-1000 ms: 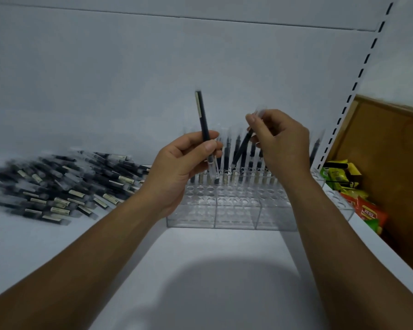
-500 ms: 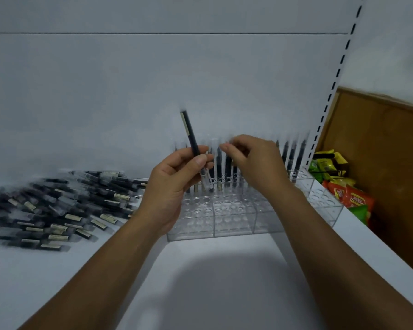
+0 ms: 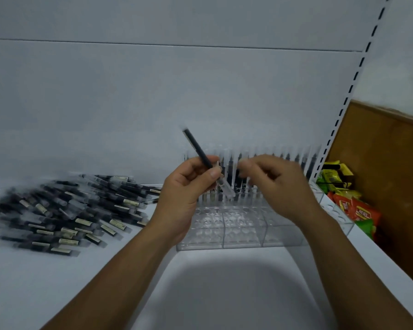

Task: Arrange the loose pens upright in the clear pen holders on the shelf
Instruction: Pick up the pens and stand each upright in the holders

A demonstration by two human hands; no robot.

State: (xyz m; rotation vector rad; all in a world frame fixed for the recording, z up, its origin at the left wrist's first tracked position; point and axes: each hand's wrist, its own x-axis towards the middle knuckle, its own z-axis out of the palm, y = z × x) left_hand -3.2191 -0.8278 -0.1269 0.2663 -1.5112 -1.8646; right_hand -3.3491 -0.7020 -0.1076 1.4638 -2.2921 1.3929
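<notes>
Clear pen holders (image 3: 236, 234) carry upright pens (image 3: 298, 160) at 12 o'clock (back row); left hand (image 3: 186, 189) fingers (image 3: 214, 173) grip a tilted pen (image 3: 197, 146); right hand (image 3: 279, 186) blurred, grasp unclear.

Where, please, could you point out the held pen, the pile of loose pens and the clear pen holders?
held pen (image 3: 197, 147): head view, dark upper barrel.
pile of loose pens (image 3: 76, 210): head view, middle of the heap.
clear pen holders (image 3: 242, 239): head view, bare front wall.
</notes>
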